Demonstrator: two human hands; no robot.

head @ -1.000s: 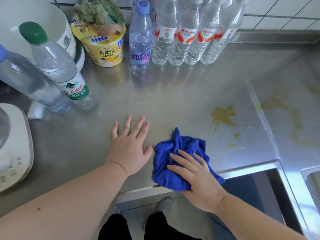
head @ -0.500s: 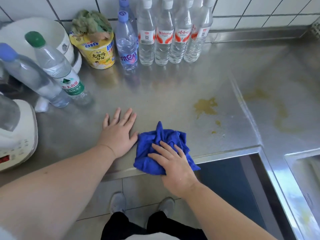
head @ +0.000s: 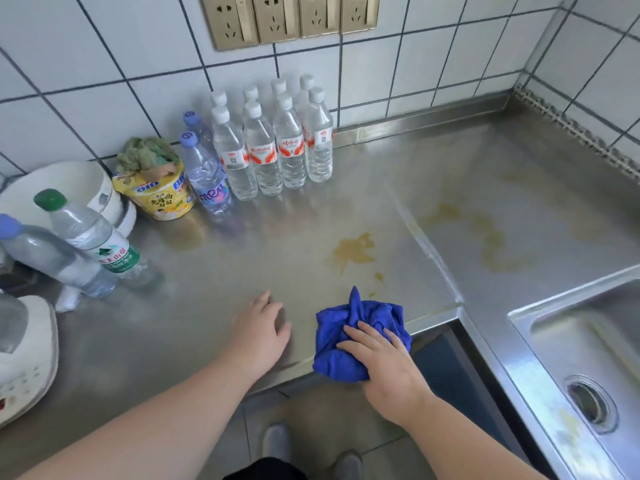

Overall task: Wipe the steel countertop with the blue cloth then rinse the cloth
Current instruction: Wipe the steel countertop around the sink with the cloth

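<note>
A crumpled blue cloth [head: 349, 327] lies at the front edge of the steel countertop [head: 214, 327]. My right hand [head: 384, 365] presses down on the cloth's near half with fingers spread over it. My left hand [head: 259, 332] rests flat on the bare steel just left of the cloth, holding nothing. A yellow-brown stain [head: 355, 252] marks the steel just beyond the cloth, and fainter yellow smears [head: 485, 237] spread over the right section. A steel sink [head: 588, 368] with a round drain sits at the right.
Several water bottles [head: 273, 147] stand in a group against the tiled wall. A yellow noodle cup [head: 159, 197] holds a green rag. Two bottles [head: 86, 240], a white bowl [head: 65, 185] and a white appliance [head: 24, 355] crowd the left side.
The view has tilted up, so the wall, sockets and sink now show. Both hands stay at the counter's front edge, the right one still pressing the cloth.
</note>
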